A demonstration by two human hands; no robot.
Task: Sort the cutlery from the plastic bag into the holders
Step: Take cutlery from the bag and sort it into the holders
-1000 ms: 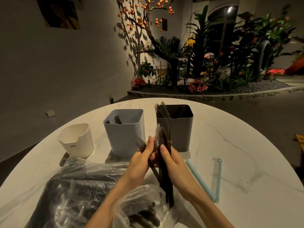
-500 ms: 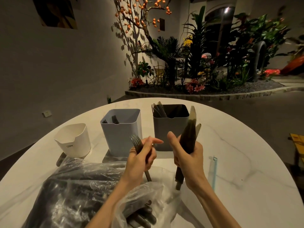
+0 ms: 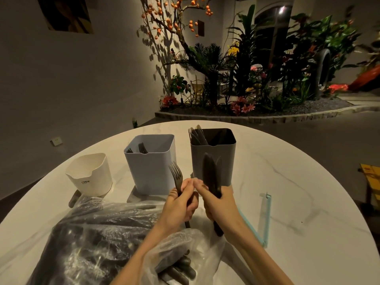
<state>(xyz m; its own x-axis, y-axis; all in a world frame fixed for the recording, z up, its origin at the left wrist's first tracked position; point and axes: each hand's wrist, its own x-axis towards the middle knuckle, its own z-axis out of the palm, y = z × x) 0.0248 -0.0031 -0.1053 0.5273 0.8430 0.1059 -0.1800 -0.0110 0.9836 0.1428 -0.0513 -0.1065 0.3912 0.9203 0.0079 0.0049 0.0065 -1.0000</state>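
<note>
- White holder [image 3: 88, 175], left of centre: stands on the table [image 3: 287, 182] with a notch in its front rim. Nothing shows above the rim; the inside is hidden from this angle.
- Plastic bag [image 3: 98, 239], lower left: lies slumped on the table with its mouth toward the bottom centre. Dark cutlery handles [image 3: 176, 268] poke out there, so plenty appears left to sort.
- Pale blue holder [image 3: 151, 163], centre: upright, with a few dark utensil tips showing inside at its left rear.
- Left hand [image 3: 178, 204], centre: closed around the handle of one fork [image 3: 176, 174], tines up, in front of the blue holder. Held upright and apart, probably so it can go in handle first.
- Right hand [image 3: 218, 204], just right of the left hand, thumbs nearly touching: closed around a small bundle of knives [image 3: 209, 175], blades up, handle ends sticking out below the palm. The bundle stands directly in front of the dark grey holder [image 3: 212, 155].
- Dark grey holder, centre right: holds similar dark pieces leaning in its left rear corner, so the knives likely belong there. Judgement: types split between hands, one drop per holder.
- Pale blue clip stick [image 3: 265, 219], lower right: lies flat, well clear of the holders, likely the bag's closure set aside.
</note>
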